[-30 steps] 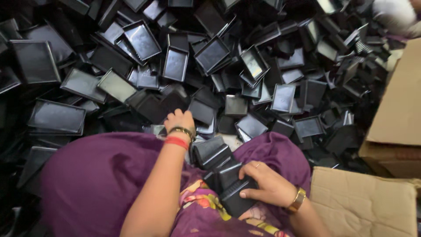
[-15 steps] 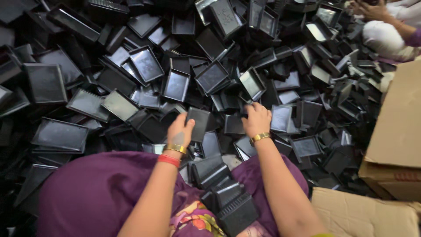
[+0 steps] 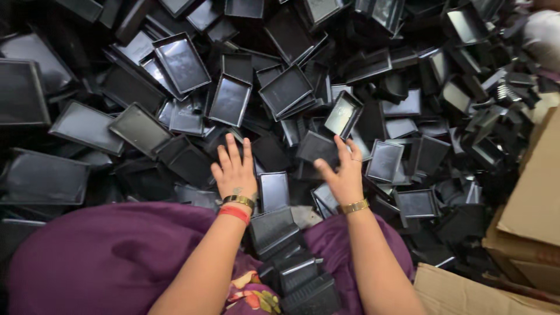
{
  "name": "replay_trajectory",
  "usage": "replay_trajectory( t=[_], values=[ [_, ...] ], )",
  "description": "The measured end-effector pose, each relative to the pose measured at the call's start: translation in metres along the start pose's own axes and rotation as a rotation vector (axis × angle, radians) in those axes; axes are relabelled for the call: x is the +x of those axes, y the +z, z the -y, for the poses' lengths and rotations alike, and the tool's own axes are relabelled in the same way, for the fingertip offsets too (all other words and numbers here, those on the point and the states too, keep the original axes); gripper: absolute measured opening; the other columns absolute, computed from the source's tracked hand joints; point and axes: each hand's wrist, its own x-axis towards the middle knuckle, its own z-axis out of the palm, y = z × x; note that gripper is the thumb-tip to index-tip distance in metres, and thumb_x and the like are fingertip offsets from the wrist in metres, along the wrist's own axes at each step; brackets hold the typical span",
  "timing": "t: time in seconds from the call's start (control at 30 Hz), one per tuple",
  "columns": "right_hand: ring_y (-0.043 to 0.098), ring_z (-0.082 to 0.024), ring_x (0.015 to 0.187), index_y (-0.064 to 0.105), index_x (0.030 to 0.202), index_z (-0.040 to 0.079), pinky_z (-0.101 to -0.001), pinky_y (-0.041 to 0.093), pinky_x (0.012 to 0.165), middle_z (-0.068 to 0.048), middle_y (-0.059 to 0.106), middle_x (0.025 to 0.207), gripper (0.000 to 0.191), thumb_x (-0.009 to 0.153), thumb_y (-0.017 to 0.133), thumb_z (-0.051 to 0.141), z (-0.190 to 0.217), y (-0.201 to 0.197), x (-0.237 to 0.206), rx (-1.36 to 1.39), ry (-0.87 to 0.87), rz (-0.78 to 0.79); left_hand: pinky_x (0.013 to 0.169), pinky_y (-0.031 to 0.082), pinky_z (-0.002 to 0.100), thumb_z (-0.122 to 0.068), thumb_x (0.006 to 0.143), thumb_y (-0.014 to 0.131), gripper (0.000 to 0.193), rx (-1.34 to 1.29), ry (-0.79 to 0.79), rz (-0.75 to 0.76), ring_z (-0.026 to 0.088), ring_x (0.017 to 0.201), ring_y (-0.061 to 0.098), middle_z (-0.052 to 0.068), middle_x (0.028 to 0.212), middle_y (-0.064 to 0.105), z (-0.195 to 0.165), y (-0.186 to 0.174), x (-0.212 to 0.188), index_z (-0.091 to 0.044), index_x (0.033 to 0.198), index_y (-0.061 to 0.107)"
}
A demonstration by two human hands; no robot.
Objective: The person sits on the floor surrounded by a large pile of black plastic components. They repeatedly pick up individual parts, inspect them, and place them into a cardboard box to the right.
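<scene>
Ahead of both hands spreads a deep heap of black plastic trays (image 3: 291, 87), rectangular and shallow, lying at every angle, some face up with glossy insides and some tipped on edge. The left hand (image 3: 234, 169) lies palm down with fingers spread on the trays at the near edge of the heap, gripping nothing; its wrist carries a gold bangle (image 3: 238, 200) and a red band (image 3: 234, 214). The right hand (image 3: 343, 172) is open too, fingers fanned and slightly raised, touching or just above a small tray (image 3: 318, 147); whether it presses on it cannot be told. A gold bangle (image 3: 354, 206) sits on that wrist. Between the two hands a small black tray (image 3: 274, 191) lies flat, face up. Just behind the wrists, toward the person, a stack of nested black trays (image 3: 291, 262) rests on the lap, over purple cloth (image 3: 99, 256) with a flowered patch (image 3: 251, 297). To the right of the right hand, at the heap's edge, stand brown cardboard boxes (image 3: 534, 204), plain and unlabelled on the faces that show, one flap (image 3: 466, 291) lying near the right forearm.
</scene>
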Motion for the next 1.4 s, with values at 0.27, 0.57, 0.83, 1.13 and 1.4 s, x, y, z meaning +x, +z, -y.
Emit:
replay_trajectory(
  t=[0.27,0.57,0.83,1.13,1.4],
  values=[
    [0.054,-0.039,0.122,0.050,0.148,-0.002,-0.0479,0.043,0.106,-0.020,0.060,0.133,0.091,0.075,0.087,0.037,0.031,-0.008,0.007,-0.124,-0.069,-0.007,0.106,0.044,0.049,-0.014,0.096,0.054,0.050,-0.273,-0.095,0.085,0.037,0.127,0.048,0.018,0.147,0.049,0.007,-0.004,0.014,-0.016,0.145,0.054],
    [0.059,-0.037,0.116,0.051,0.147,-0.002,-0.0432,0.048,0.100,-0.021,0.063,0.128,0.084,0.080,0.085,0.036,0.040,-0.016,0.000,0.162,-0.054,-0.076,0.100,0.042,0.049,-0.016,0.083,0.064,0.071,-0.052,-0.029,-0.028,0.036,0.124,0.048,0.020,0.151,0.047,0.012,0.002,0.012,-0.009,0.151,0.048],
    [0.062,-0.028,0.118,0.049,0.150,0.001,-0.0382,0.047,0.104,-0.015,0.065,0.130,0.087,0.078,0.084,0.035,0.064,-0.003,-0.012,0.398,-0.109,0.021,0.113,0.034,0.049,-0.010,0.071,0.080,0.102,-1.028,-0.295,-0.010,0.044,0.136,0.041,0.026,0.154,0.038,0.010,-0.064,0.044,0.002,0.157,0.025],
    [0.054,-0.016,0.131,0.050,0.152,-0.001,-0.0319,0.040,0.113,-0.008,0.059,0.143,0.051,0.105,0.059,0.019,0.042,0.016,-0.015,1.255,0.311,0.295,0.114,0.040,0.039,0.006,0.077,0.072,0.093,-2.198,-0.475,0.490,0.027,0.144,0.042,0.015,0.161,0.037,-0.032,-0.073,0.029,-0.006,0.158,0.028],
    [0.055,-0.020,0.131,0.055,0.147,-0.001,-0.0339,0.040,0.111,-0.011,0.061,0.143,0.049,0.101,0.059,0.017,0.048,0.016,-0.016,1.148,0.365,0.359,0.113,0.042,0.039,0.003,0.077,0.076,0.094,-2.277,-0.546,0.474,0.026,0.137,0.049,0.016,0.156,0.043,-0.024,-0.079,0.033,-0.007,0.159,0.030]
  ],
)
